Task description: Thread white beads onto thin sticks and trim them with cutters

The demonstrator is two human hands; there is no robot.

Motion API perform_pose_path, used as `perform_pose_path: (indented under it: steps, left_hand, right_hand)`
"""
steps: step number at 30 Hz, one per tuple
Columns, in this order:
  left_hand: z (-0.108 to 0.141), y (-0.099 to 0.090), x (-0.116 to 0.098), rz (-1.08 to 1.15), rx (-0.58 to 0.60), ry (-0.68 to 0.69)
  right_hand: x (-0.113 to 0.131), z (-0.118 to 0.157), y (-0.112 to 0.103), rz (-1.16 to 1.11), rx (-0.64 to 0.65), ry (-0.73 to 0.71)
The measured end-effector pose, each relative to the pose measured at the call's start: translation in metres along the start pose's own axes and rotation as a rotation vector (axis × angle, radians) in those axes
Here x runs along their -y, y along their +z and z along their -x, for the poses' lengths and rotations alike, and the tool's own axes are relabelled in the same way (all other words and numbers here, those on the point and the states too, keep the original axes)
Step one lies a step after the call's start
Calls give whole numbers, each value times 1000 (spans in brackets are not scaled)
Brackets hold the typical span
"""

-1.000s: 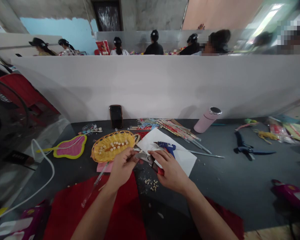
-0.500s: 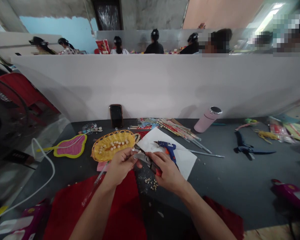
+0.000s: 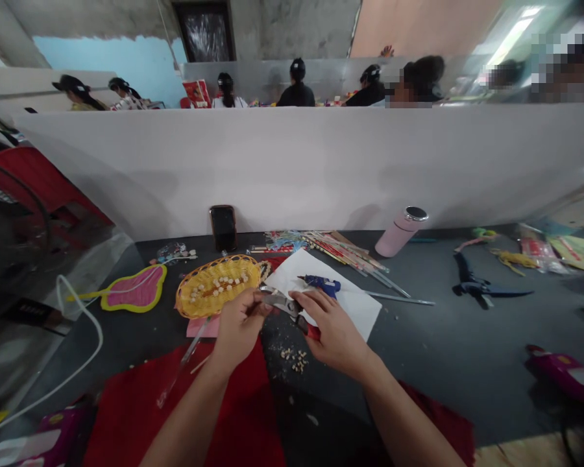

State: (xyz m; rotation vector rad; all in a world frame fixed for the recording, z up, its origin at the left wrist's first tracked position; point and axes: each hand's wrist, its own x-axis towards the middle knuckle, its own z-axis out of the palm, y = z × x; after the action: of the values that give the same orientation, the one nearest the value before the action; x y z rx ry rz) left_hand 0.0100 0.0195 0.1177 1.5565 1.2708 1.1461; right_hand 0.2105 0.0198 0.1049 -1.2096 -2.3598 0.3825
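Note:
Red-handled pliers (image 3: 307, 326) are gripped in my right hand (image 3: 333, 327), their metal jaws pointing left toward my other hand. My left hand (image 3: 241, 324) is closed in a pinch at the jaws; what it holds is too small to name. Just behind my left hand is a yellow woven basket (image 3: 209, 277) with small pale pieces in it. A blue glue gun (image 3: 324, 283) lies on a white sheet (image 3: 365, 314) behind my right hand. Below my hands, small pale bits (image 3: 294, 360) are scattered on the dark table (image 3: 433, 344).
A red cloth (image 3: 238, 415) lies under my left forearm. Wrapped sticks (image 3: 343, 250), a pink bottle (image 3: 401, 231) and a phone (image 3: 223, 227) are near the white partition (image 3: 282, 168). A pink-and-yellow shape (image 3: 133, 288) lies left; a dark blue bird-like figure (image 3: 481, 288) lies right. People sit beyond.
The pliers have tilted and their jaws show more clearly between my hands. My right hand has shifted slightly right and down. The whole view has moved a little.

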Motion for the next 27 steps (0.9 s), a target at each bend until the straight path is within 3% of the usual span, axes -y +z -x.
perform_pose_path:
  steps: [7, 10, 16, 20, 27]
  left_hand:
    - [-2, -8, 6, 291, 223, -177]
    - [-2, -10, 6, 415, 266, -235]
    - [-2, -11, 7, 378, 216, -253]
    - [-3, -6, 8, 301, 177, -197]
    - [-1, 0, 3, 70, -39, -48]
  right_hand:
    - [5, 1, -8, -10, 40, -11]
    - [8, 1, -5, -26, 23, -18]
    - [4, 2, 10, -69, -8, -12]
    - [1, 1, 9, -13, 13, 10]
    - [4, -1, 7, 69, 5, 45]
